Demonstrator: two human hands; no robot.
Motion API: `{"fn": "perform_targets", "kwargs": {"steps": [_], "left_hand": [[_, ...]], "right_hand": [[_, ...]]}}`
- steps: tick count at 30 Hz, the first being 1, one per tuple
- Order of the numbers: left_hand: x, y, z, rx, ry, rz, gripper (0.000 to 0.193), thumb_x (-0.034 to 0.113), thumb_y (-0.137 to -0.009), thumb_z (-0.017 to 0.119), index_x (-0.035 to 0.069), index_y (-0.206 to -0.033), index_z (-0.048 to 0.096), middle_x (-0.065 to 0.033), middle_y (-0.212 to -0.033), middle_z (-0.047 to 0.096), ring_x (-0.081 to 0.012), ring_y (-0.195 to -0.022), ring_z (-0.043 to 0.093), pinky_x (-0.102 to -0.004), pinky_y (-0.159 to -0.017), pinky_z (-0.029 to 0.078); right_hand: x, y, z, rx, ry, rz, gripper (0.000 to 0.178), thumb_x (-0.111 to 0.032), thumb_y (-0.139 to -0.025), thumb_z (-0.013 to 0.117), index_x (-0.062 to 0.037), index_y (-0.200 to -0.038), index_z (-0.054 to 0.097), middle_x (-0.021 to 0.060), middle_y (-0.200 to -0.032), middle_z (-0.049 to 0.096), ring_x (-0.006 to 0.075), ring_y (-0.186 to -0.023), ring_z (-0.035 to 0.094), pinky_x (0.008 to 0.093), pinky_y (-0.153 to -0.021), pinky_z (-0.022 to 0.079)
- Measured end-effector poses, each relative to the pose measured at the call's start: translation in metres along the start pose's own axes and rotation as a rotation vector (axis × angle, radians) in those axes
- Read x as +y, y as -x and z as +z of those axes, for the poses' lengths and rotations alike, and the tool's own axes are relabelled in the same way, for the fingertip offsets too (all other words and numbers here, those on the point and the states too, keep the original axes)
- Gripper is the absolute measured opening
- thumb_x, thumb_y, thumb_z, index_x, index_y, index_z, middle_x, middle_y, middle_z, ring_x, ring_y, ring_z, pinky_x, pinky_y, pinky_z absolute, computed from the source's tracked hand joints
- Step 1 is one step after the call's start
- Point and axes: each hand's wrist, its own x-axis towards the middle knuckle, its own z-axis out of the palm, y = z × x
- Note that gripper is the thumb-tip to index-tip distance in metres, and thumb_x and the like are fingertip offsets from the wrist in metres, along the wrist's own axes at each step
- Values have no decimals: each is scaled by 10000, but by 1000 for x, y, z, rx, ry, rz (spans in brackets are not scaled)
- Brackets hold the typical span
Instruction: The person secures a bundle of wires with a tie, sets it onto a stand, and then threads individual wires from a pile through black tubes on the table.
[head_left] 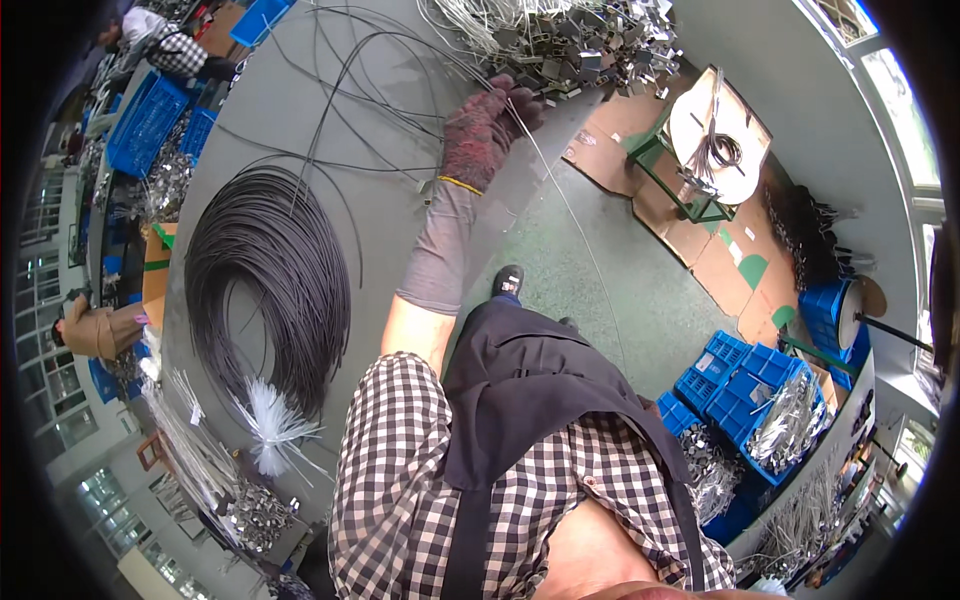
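From my remote seat I have the left arm (430, 270) stretched well forward, bare just past the elbow and covered from mid-forearm to wrist (461, 187). The gloved left hand (490, 132) angles rightward, its fingers (522, 112) bent and drawn closed.

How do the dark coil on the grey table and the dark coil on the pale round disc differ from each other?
The table coil looks much larger, while the disc coil looks small. The table coil is a thick ring of very many strands; the disc coil shows far fewer. The first lies on the grey table, the second on the pale round disc. Both are dark and curve around an open centre.
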Motion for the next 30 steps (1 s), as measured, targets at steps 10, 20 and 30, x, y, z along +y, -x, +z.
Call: {"fn": "perform_targets", "kwargs": {"steps": [10, 20, 30], "left_hand": [[15, 19, -29, 115, -94, 60, 235, 155, -966, 540, 82, -1189, 563, -195, -1030, 666, -368, -864, 674, -566, -793, 565], [3, 34, -67, 298, -101, 97, 215, 156, -955, 566, 53, -1143, 584, -188, -970, 671, -341, -821, 678, -569, -765, 573], [1, 55, -84, 355, -299, 215, 255, 150, -957, 566, 9, -1170, 570, -180, -906, 680, -299, -723, 686, -472, -639, 614]], "right_hand": [[-91, 19, -43, -9, 20, 145, 308, -268, -875, 635, -35, -1072, 676, 194, -1043, 684, 301, -974, 670, 357, -830, 518], [-55, 13, -48, -123, 105, 7, 319, -236, -833, 650, -21, -1068, 670, 175, -981, 703, 259, -907, 679, 332, -788, 513], [-11, -9, -52, -281, 136, -91, 351, -261, -848, 583, -13, -1082, 667, 151, -1032, 702, 249, -925, 672, 331, -842, 509]]}}
